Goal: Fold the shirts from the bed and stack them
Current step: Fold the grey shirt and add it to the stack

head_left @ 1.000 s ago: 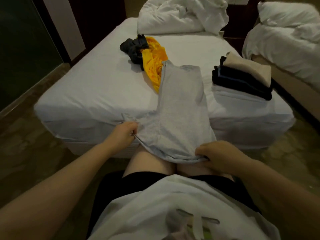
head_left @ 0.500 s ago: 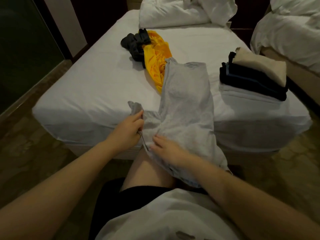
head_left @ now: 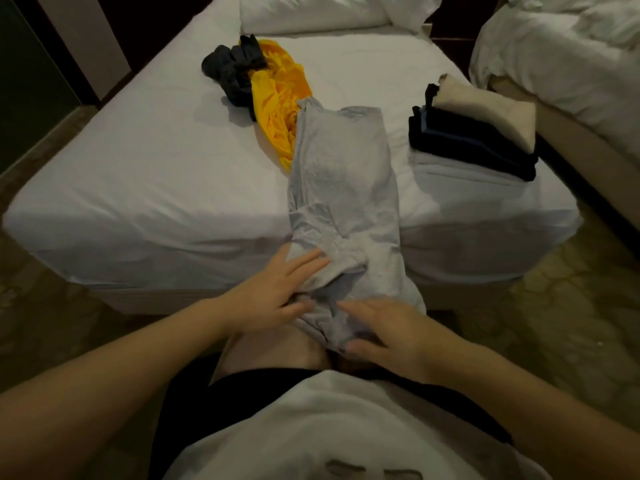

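At the foot of the white-sheeted bed (head_left: 138, 174) | your left hand (head_left: 273, 299) and right hand (head_left: 391, 337) press flat, fingers straight, on the narrow-folded light-grey fabric shirt (head_left: 343, 174) | shirt's near end overhangs the edge.

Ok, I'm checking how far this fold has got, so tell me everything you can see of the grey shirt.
The grey shirt is light, soft-looking cloth, folded lengthwise into a long, wrinkled strip. It lies on the white bed, its far left edge against the yellow garment, its near end bunched and hanging off the mattress toward the person's lap. The left hand rests flat on it and the right hand presses its near end, fingers straight.
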